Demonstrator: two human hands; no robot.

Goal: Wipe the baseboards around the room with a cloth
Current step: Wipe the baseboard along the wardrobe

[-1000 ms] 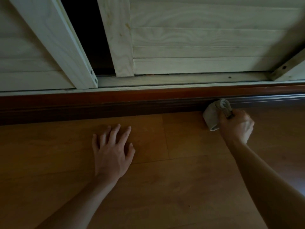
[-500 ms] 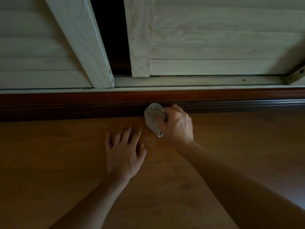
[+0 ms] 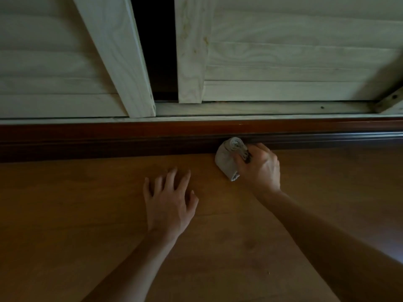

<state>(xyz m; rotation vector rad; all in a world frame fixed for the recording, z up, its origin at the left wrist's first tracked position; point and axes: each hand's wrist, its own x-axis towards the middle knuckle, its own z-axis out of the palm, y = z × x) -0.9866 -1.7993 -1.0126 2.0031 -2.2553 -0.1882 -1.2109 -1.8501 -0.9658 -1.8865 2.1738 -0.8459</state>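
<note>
Baseboard: ran off both side edges. Cloth: right part lay covered by right hand. Door gap: interior was too dark.

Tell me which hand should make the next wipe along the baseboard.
Right. The right hand grips the bunched cloth against the dark baseboard. The left hand lies spread flat on the wooden floor, holding nothing, probably bracing.

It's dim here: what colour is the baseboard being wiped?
The baseboard is dark reddish-brown, clearest in the head view.

The left forearm and right forearm are bare as far as they show; the left hand and right hand are likewise bare.
</note>
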